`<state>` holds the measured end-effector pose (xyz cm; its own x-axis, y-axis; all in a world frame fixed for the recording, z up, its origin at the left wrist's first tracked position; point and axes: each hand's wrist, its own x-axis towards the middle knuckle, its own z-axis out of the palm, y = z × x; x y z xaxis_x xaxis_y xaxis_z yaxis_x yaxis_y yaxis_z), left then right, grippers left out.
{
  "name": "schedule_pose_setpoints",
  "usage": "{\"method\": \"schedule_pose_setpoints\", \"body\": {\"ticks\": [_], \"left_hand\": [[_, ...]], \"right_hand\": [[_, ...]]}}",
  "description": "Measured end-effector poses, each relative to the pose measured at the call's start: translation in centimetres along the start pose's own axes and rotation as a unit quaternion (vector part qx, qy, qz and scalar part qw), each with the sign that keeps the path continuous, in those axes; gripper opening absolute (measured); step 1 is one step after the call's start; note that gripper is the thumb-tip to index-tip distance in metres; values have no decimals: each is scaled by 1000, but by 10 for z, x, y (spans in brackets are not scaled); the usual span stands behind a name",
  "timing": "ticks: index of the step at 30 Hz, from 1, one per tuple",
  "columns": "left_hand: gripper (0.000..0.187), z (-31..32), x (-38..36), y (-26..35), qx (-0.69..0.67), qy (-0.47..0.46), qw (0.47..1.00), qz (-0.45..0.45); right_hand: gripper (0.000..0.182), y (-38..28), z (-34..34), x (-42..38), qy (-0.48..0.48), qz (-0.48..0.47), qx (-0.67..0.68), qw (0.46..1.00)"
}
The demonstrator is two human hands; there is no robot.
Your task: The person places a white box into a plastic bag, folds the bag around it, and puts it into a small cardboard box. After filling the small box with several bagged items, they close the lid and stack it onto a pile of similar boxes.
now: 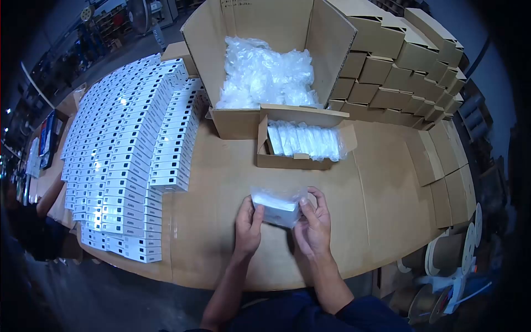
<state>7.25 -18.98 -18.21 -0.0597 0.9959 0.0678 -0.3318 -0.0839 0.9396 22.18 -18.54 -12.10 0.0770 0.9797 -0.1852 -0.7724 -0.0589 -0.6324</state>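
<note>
Between my hands is a clear plastic bag with a white box (275,206) inside it, held above the cardboard-covered table. My left hand (248,226) grips its left end, thumb on the near face. At the right end, my right hand (314,226) pinches the plastic between thumb and fingers. Just beyond my hands stands a small open carton (296,162) with a row of bagged white boxes (307,141) packed upright in it. Behind that, a large open carton (238,123) holds a heap of clear plastic bags (268,74).
Tall stacks of small white boxes (119,155) with dark squares fill the table's left side. Folded brown cartons (387,77) are piled at the back right, with more cartons (442,166) along the right edge. Cable reels (448,252) stand below right. Another person's arm (51,196) shows far left.
</note>
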Motion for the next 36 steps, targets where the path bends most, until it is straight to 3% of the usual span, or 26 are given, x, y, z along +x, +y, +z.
{"method": "schedule_pose_setpoints", "body": {"ticks": [1, 2, 5, 8, 11, 14, 18, 24, 27, 28, 32, 35, 36], "left_hand": [[37, 0, 0, 1, -11, -7, 999, -29], [33, 2, -4, 2, -113, -11, 991, -72], [29, 6, -5, 8, -175, -12, 981, -77], [26, 4, -3, 9, -132, -17, 989, -58], [22, 12, -3, 21, -102, 34, 992, -66], [19, 17, -4, 18, -43, 78, 995, -32], [15, 26, -3, 22, -75, 104, 991, -45], [22, 26, -1, 21, -116, 148, 979, -83], [24, 26, 0, 18, -115, 157, 977, -86], [24, 24, 0, 17, -113, 155, 978, -82], [23, 21, 2, 15, -117, 151, 980, -57], [23, 24, 5, 24, -132, 166, 976, -59], [15, 19, 5, 22, -123, 146, 979, -67]], "right_hand": [[35, 3, -4, 0, -5, -5, 4, 1000], [34, 5, -8, 1, -11, -11, 7, 1000], [22, 7, -15, 7, -33, -6, -8, 999], [12, 3, -19, 11, -41, 39, -64, 996], [11, -7, -13, 9, -71, 62, -92, 991], [18, 1, -2, 7, -92, -84, -292, 948], [15, 3, -4, 9, -40, -87, -397, 913], [7, 3, 14, 5, -23, -57, -291, 955], [13, -3, 2, 9, -97, -137, -467, 868], [23, -6, -6, 13, -161, -174, -521, 820], [31, -20, -11, 18, -224, -127, -530, 808], [31, -30, -8, 19, -280, -130, -545, 780], [34, -34, 2, 16, -280, -154, -571, 756]]}}
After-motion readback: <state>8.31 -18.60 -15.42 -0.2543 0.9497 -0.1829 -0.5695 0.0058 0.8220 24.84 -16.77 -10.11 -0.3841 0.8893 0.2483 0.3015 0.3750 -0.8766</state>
